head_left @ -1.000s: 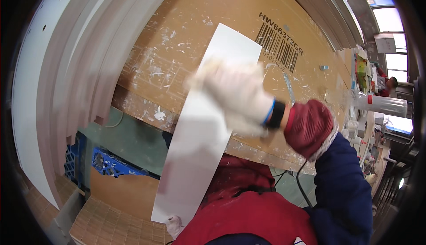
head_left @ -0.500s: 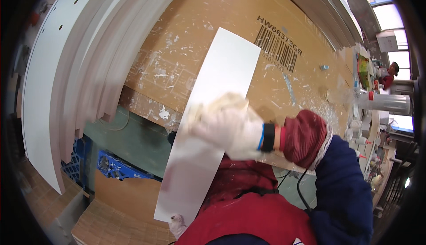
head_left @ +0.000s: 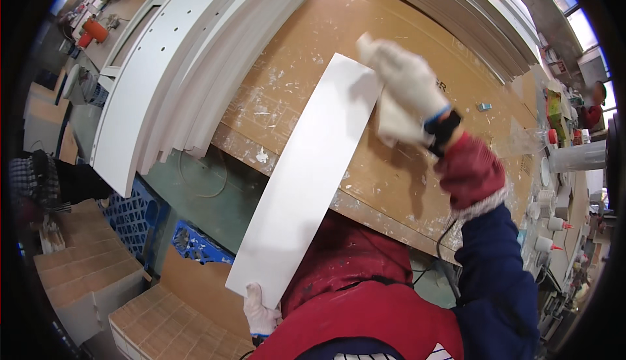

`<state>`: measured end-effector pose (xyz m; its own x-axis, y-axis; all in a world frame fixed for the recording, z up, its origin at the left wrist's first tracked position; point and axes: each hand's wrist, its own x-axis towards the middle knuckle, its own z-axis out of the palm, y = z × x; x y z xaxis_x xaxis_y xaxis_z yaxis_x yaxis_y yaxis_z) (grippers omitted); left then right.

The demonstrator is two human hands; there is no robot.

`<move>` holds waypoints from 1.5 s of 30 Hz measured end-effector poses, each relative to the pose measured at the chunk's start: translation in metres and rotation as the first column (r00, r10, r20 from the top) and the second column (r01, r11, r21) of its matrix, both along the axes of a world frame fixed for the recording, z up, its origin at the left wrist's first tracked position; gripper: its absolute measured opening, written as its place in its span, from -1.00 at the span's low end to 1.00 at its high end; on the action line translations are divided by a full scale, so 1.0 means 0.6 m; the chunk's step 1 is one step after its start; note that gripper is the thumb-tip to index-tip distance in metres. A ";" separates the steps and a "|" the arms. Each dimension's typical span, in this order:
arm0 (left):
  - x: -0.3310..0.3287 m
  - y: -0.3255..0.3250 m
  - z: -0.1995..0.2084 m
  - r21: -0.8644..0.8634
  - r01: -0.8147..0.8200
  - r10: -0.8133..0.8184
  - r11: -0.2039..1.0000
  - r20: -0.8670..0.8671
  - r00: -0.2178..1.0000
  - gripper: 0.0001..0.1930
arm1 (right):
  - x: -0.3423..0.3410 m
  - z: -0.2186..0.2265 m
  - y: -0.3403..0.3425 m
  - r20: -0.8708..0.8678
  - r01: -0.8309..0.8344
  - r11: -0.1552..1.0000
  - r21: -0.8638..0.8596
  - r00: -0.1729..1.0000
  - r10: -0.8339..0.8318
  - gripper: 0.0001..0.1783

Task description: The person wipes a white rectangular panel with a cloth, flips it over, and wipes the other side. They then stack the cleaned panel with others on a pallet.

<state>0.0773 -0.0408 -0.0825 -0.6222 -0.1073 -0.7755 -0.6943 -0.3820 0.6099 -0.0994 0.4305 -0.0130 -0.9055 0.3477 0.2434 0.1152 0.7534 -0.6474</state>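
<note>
A long white board (head_left: pixel 303 171) lies slantwise, its far part on a cardboard-covered table (head_left: pixel 404 171) and its near end jutting over the edge toward my body. At the near end, my left hand (head_left: pixel 262 311) in a white glove grips the board, thumb on top and fingers hidden underneath. My right hand (head_left: pixel 411 81), gloved and a little blurred, is at the board's far right corner. It is closed on an off-white cloth (head_left: pixel 396 122), which hangs below the palm beside the board.
White boards stand stacked at the left (head_left: pixel 195 67) and back right (head_left: pixel 466 24). Blue crates (head_left: pixel 134 213) and cartons (head_left: pixel 169 314) stand lower left. Red-tipped bottles (head_left: pixel 554 223) and a clear cylinder (head_left: pixel 577 158) line the right. People are at the right (head_left: pixel 592 109) and left edge (head_left: pixel 42 177).
My right hand has moved with the cloth from the board's middle, up and right, to its far end. The view has shifted, showing more of my left hand and the left side.
</note>
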 end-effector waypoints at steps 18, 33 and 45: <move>-0.035 0.062 0.009 0.182 0.142 -0.128 0.973 -0.083 0.988 -0.47 | 0.084 -0.115 -0.207 0.193 -0.425 0.715 0.556 0.902 0.386 -0.11; -0.049 -0.024 -0.046 0.454 0.399 -0.428 0.797 -0.044 0.903 -0.53 | -0.082 -0.146 0.019 0.190 -0.108 0.774 0.624 0.982 -0.016 -0.42; -0.050 -0.005 -0.027 0.308 0.310 -0.283 0.899 -0.131 0.950 -0.38 | 0.220 -0.089 -0.445 -0.073 -0.971 0.127 -0.205 0.144 0.987 -0.60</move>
<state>0.0474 -0.0441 -0.0987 -0.6486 0.3381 -0.6819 -0.7592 -0.3508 0.5482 0.0325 0.1633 -0.0667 -0.5150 -0.8251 0.2323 -0.5898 0.1444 -0.7945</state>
